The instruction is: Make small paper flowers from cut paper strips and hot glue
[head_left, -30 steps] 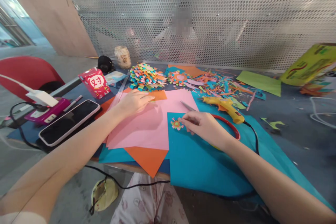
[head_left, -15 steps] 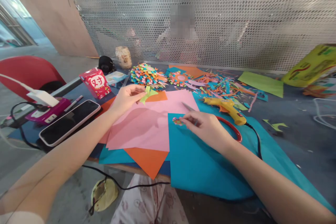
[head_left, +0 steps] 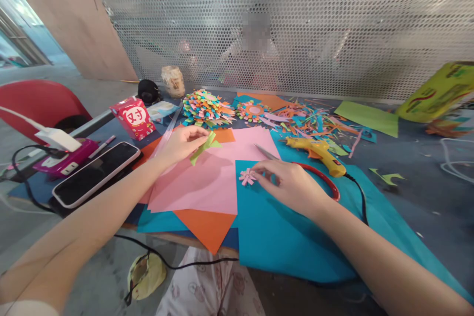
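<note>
My left hand (head_left: 181,143) pinches a small green paper piece (head_left: 203,147) and holds it above the pink sheet (head_left: 207,177). My right hand (head_left: 289,182) rests on the blue sheet (head_left: 296,232) and grips a tiny paper flower (head_left: 247,177) by its edge, pink side up. Red-handled scissors (head_left: 318,175) lie under and behind my right hand, their blades pointing toward the pink sheet. An orange sheet (head_left: 207,227) sticks out beneath the pink one.
A yellow glue gun (head_left: 318,150) with a black cord lies beyond my right hand. Heaps of coloured paper strips (head_left: 207,107) and scraps (head_left: 307,121) cover the far table. A phone (head_left: 96,173), a red box (head_left: 134,117) and a charger sit at left. A person sits behind the perforated screen.
My left hand lifted the green piece off the pink sheet and turned it. My right hand flipped the tiny flower so its pink underside faces up.
</note>
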A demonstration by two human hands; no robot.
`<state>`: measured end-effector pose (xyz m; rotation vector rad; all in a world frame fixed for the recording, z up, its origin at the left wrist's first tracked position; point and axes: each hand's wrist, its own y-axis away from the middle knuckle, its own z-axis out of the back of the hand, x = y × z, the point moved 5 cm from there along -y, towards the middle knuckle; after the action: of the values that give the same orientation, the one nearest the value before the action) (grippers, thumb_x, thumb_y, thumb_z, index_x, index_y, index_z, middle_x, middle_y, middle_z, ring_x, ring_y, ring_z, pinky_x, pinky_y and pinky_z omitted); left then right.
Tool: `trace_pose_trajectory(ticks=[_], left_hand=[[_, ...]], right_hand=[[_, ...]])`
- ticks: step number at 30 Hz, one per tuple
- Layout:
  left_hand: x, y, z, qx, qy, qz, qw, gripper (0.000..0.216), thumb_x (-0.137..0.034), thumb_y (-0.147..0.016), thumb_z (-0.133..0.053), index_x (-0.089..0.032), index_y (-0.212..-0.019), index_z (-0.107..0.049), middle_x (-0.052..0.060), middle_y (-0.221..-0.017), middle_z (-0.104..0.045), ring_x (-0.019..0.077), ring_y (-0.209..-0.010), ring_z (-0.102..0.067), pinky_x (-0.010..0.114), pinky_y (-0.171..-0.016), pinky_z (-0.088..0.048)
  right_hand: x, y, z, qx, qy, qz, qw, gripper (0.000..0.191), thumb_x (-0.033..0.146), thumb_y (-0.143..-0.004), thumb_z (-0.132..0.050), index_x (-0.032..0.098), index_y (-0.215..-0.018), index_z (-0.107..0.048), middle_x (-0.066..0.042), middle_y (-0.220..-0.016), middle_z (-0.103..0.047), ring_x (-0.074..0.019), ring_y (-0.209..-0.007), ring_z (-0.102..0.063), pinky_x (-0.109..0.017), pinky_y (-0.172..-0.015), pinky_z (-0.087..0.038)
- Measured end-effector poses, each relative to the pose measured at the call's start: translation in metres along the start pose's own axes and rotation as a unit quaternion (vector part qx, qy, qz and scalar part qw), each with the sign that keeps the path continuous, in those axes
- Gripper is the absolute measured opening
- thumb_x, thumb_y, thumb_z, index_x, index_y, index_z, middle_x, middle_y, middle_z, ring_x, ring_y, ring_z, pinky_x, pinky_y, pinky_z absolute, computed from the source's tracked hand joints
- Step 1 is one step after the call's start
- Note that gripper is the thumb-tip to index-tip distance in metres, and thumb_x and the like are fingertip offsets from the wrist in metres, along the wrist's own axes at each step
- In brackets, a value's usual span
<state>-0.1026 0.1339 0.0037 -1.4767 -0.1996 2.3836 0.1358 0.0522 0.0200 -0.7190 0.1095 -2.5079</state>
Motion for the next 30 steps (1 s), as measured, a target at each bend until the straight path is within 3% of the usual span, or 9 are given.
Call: trace_pose_trajectory(ticks=[5,11,14,17,20,22,27,30], left_hand=[[-0.005,0.000,-0.003,0.037,-0.063,-0.035,0.997,0.024,-0.032,-0.076,-0.057,-0.014,-0.090,-0.066,0.009,-0.092,-0.073,0.0155,-0.076,-0.068,0.025,-0.064,-0.053],[-0.009,0.002,-0.003,0.065,-0.176,-0.081,0.979,0.022,-0.022,-0.076,-0.053,-0.016,-0.087,-0.070,0.007,-0.087,-0.075,0.0181,-0.076,-0.069,0.029,-0.067,-0.054],[-0.012,0.001,0.003,0.045,-0.249,-0.117,0.960,0.021,-0.021,-0.076,-0.054,-0.018,-0.083,-0.073,0.008,-0.093,-0.075,0.0225,-0.090,-0.067,0.038,-0.082,-0.052],[-0.010,-0.004,0.010,0.025,-0.312,-0.143,0.939,0.028,-0.025,-0.079,-0.054,-0.017,-0.098,-0.072,0.010,-0.108,-0.071,0.0254,-0.105,-0.062,0.044,-0.097,-0.044],[0.000,-0.008,0.013,0.035,-0.363,-0.142,0.920,0.042,-0.034,-0.081,-0.057,-0.016,-0.118,-0.064,0.012,-0.121,-0.066,0.0266,-0.110,-0.060,0.043,-0.097,-0.044],[0.008,-0.009,0.011,0.054,-0.390,-0.138,0.909,0.047,-0.039,-0.081,-0.059,-0.018,-0.123,-0.060,0.012,-0.120,-0.067,0.0254,-0.107,-0.063,0.038,-0.092,-0.047],[0.011,-0.011,0.002,0.077,-0.438,-0.150,0.883,0.042,-0.037,-0.085,-0.058,-0.018,-0.122,-0.061,0.012,-0.108,-0.072,0.0242,-0.095,-0.067,0.038,-0.089,-0.046],[0.005,-0.009,-0.002,0.080,-0.448,-0.160,0.876,0.037,-0.033,-0.085,-0.057,-0.017,-0.119,-0.063,0.015,-0.104,-0.072,0.0267,-0.094,-0.067,0.041,-0.088,-0.046]], right_hand=[[-0.005,0.000,0.006,0.002,0.064,-0.049,0.997,0.024,0.030,-0.089,-0.047,0.023,-0.098,-0.067,-0.002,-0.089,-0.073,-0.0161,-0.072,-0.065,-0.025,-0.063,-0.045],[-0.016,-0.002,0.016,-0.016,0.129,-0.119,0.984,0.024,0.029,-0.090,-0.043,0.023,-0.094,-0.065,-0.003,-0.090,-0.072,-0.0178,-0.075,-0.064,-0.027,-0.058,-0.041],[-0.019,0.002,0.024,-0.025,0.183,-0.162,0.969,0.018,0.028,-0.086,-0.045,0.020,-0.084,-0.062,-0.007,-0.086,-0.071,-0.0220,-0.073,-0.064,-0.029,-0.052,-0.034],[-0.026,0.009,0.029,0.015,0.288,-0.218,0.932,0.015,0.026,-0.081,-0.050,0.016,-0.089,-0.058,-0.015,-0.098,-0.067,-0.0310,-0.087,-0.064,-0.031,-0.054,-0.033],[-0.036,0.015,0.027,0.083,0.348,-0.257,0.898,0.025,0.022,-0.080,-0.048,0.009,-0.100,-0.054,-0.022,-0.100,-0.065,-0.0365,-0.092,-0.063,-0.033,-0.056,-0.036],[-0.039,0.018,0.024,0.100,0.339,-0.261,0.898,0.027,0.020,-0.080,-0.047,0.006,-0.103,-0.053,-0.022,-0.093,-0.065,-0.0359,-0.086,-0.065,-0.034,-0.055,-0.036],[-0.039,0.020,0.019,0.119,0.335,-0.253,0.900,0.030,0.024,-0.074,-0.056,0.006,-0.099,-0.056,-0.025,-0.100,-0.063,-0.0384,-0.092,-0.063,-0.037,-0.065,-0.042],[-0.041,0.019,0.020,0.123,0.328,-0.263,0.899,0.029,0.020,-0.070,-0.058,0.008,-0.096,-0.058,-0.024,-0.098,-0.064,-0.0372,-0.088,-0.064,-0.035,-0.061,-0.043]])
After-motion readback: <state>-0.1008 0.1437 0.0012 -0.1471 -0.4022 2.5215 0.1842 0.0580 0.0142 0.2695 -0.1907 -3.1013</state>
